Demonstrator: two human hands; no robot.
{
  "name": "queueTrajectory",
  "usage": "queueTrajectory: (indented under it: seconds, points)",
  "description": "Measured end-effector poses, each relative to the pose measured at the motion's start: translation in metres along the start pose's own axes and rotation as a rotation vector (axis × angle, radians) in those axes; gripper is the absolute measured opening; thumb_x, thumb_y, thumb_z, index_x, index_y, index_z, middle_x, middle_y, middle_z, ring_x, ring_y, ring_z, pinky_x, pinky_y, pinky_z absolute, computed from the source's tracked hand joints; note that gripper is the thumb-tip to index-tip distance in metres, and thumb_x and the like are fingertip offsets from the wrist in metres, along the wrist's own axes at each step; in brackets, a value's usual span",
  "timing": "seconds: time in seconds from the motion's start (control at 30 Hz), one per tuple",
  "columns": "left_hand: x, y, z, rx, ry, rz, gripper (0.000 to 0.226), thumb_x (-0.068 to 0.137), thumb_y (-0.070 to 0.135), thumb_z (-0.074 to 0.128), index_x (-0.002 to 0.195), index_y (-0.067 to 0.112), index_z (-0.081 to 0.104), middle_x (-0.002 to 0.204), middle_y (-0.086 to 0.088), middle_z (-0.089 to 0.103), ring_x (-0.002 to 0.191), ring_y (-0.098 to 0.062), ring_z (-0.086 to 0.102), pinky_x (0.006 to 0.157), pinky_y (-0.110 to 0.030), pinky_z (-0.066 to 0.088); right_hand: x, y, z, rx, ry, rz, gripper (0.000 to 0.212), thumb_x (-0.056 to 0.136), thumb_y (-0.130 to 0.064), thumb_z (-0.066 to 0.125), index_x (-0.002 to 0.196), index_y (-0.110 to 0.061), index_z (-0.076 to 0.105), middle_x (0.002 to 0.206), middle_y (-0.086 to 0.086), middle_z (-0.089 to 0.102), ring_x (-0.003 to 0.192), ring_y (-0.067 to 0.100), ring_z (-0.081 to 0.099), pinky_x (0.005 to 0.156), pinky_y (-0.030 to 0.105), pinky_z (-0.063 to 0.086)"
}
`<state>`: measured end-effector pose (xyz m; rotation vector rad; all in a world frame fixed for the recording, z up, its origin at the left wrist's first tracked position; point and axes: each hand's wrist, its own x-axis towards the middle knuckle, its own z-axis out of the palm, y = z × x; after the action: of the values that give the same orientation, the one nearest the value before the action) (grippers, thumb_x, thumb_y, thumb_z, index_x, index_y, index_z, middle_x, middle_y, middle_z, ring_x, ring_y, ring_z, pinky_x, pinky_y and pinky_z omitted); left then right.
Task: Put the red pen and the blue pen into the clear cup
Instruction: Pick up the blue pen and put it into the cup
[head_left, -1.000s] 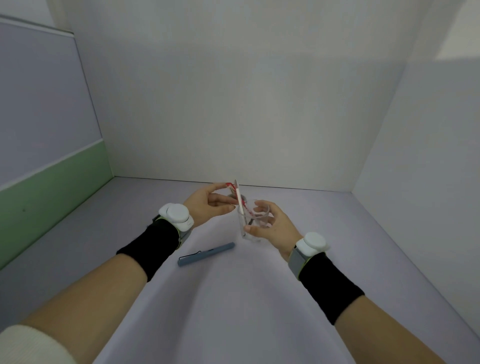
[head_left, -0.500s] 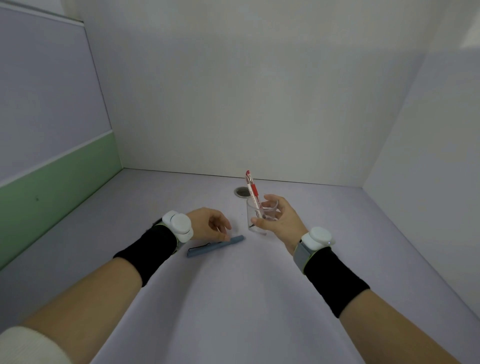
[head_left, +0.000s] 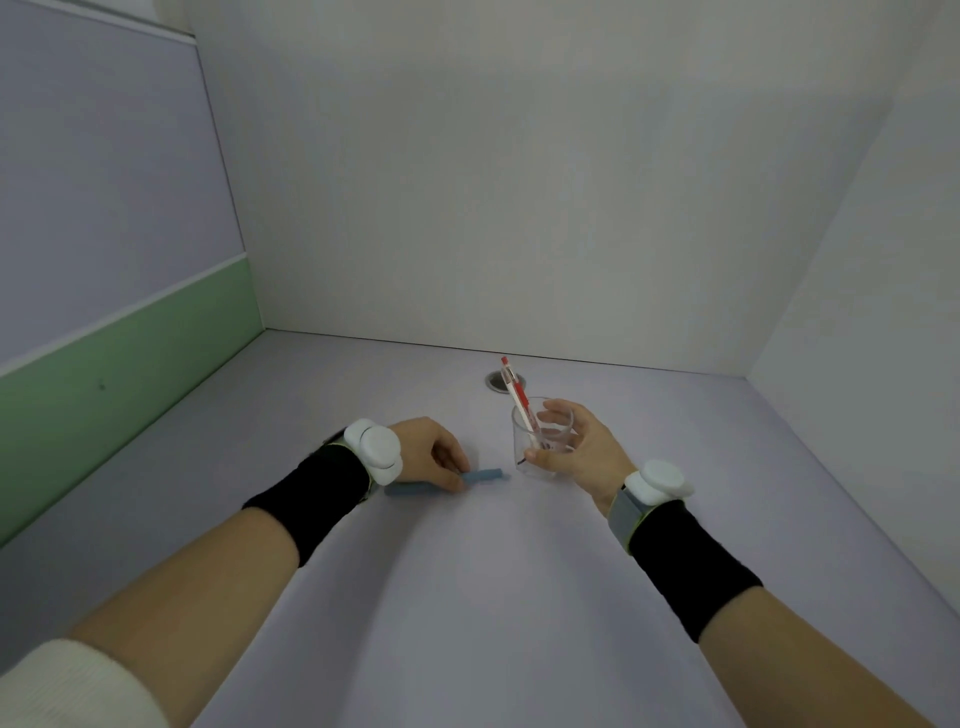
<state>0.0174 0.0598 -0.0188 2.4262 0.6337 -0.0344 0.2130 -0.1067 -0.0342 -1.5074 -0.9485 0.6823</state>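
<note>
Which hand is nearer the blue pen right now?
Left. The left hand is down on the blue pen, fingers closing over its middle as it lies on the table. The right hand is off to the pen's right, wrapped around the clear cup.

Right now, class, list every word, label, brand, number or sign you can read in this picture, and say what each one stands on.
None can be read.
Slim red pen leaning in the clear plastic cup: no print legible.
Blue pen lying on the pale table under the left hand: no marking visible.
White round wrist devices: plain, no text visible.
Right hand grips the cup.
</note>
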Motion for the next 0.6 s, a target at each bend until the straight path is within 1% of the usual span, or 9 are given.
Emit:
queueTrajectory:
  seconds: [0.07, 0.13, 0.2, 0.23, 0.3, 0.37, 0.43, 0.53, 0.6]
  points:
    - [-0.003, 0.0, -0.008, -0.037, 0.036, -0.001, 0.018, 0.079, 0.027, 0.077, 0.097, 0.025, 0.076, 0.089, 0.005, 0.072, 0.073, -0.003, 0.063, 0.07, -0.006, 0.045, -0.001, 0.002, 0.001, 0.004, -0.008, 0.009, 0.068, 0.065, -0.011, 0.089, 0.122, -0.028, 0.056, 0.128, 0.0, 0.062, 0.115, 0.021, 0.063, 0.097, 0.036, 0.051]
    - [-0.008, 0.001, -0.017, -0.062, 0.068, 0.003, 0.011, 0.08, 0.03, 0.075, 0.09, 0.033, 0.074, 0.085, 0.01, 0.074, 0.072, 0.002, 0.066, 0.073, -0.007, 0.044, -0.001, 0.003, 0.003, 0.014, -0.007, 0.013, 0.068, 0.065, -0.01, 0.089, 0.123, -0.027, 0.057, 0.128, -0.001, 0.062, 0.114, 0.021, 0.063, 0.097, 0.036, 0.052]
    - [-0.013, 0.001, -0.023, -0.127, 0.091, 0.006, 0.006, 0.082, 0.031, 0.074, 0.087, 0.034, 0.072, 0.087, 0.007, 0.077, 0.074, 0.004, 0.07, 0.077, -0.011, 0.048, -0.002, 0.003, 0.005, 0.016, -0.008, 0.014, 0.068, 0.065, -0.009, 0.089, 0.122, -0.027, 0.057, 0.127, -0.002, 0.062, 0.113, 0.02, 0.064, 0.097, 0.036, 0.052]
    - [-0.016, 0.001, -0.026, -0.183, 0.111, 0.003, 0.006, 0.082, 0.03, 0.075, 0.087, 0.033, 0.073, 0.088, 0.007, 0.077, 0.075, 0.0, 0.073, 0.074, -0.013, 0.051, -0.002, 0.003, 0.006, 0.017, -0.01, 0.014, 0.067, 0.066, -0.009, 0.089, 0.121, -0.028, 0.057, 0.127, -0.002, 0.062, 0.112, 0.02, 0.064, 0.095, 0.035, 0.052]
    - [-0.021, 0.004, -0.031, -0.309, 0.164, -0.001, 0.007, 0.081, 0.028, 0.076, 0.088, 0.031, 0.077, 0.085, 0.008, 0.076, 0.073, -0.008, 0.075, 0.062, -0.018, 0.056, -0.002, 0.002, 0.008, 0.024, -0.016, 0.013, 0.066, 0.066, -0.008, 0.089, 0.12, -0.029, 0.057, 0.127, -0.002, 0.062, 0.111, 0.017, 0.064, 0.091, 0.031, 0.052]
    - [-0.025, 0.01, -0.039, -0.363, 0.215, 0.022, 0.01, 0.079, 0.031, 0.078, 0.089, 0.032, 0.079, 0.082, 0.012, 0.077, 0.07, -0.006, 0.074, 0.053, -0.018, 0.054, -0.002, 0.0, 0.009, 0.024, -0.019, 0.011, 0.066, 0.066, -0.009, 0.089, 0.12, -0.028, 0.057, 0.127, -0.002, 0.062, 0.11, 0.017, 0.065, 0.088, 0.029, 0.052]
    - [-0.028, 0.018, -0.047, -0.376, 0.268, 0.054, 0.013, 0.076, 0.037, 0.08, 0.089, 0.033, 0.079, 0.079, 0.014, 0.076, 0.066, -0.005, 0.072, 0.047, -0.018, 0.05, -0.002, -0.001, 0.011, 0.017, -0.021, 0.011, 0.067, 0.065, -0.009, 0.089, 0.122, -0.026, 0.057, 0.125, -0.002, 0.062, 0.111, 0.02, 0.064, 0.091, 0.032, 0.053]
    - [-0.026, 0.031, -0.056, -0.356, 0.316, 0.099, 0.013, 0.075, 0.037, 0.08, 0.087, 0.032, 0.078, 0.079, 0.014, 0.076, 0.065, -0.004, 0.071, 0.046, -0.019, 0.048, -0.002, -0.002, 0.013, 0.001, -0.023, 0.011, 0.067, 0.064, -0.01, 0.09, 0.12, -0.027, 0.057, 0.122, -0.004, 0.063, 0.113, 0.023, 0.063, 0.096, 0.038, 0.053]
    - [-0.024, 0.038, -0.059, -0.335, 0.287, 0.126, 0.011, 0.079, 0.027, 0.079, 0.089, 0.031, 0.077, 0.078, 0.015, 0.076, 0.068, -0.003, 0.069, 0.053, -0.021, 0.053, -0.002, -0.004, 0.013, -0.012, -0.027, 0.013, 0.067, 0.064, -0.011, 0.09, 0.119, -0.028, 0.056, 0.122, -0.005, 0.062, 0.113, 0.023, 0.063, 0.094, 0.036, 0.053]
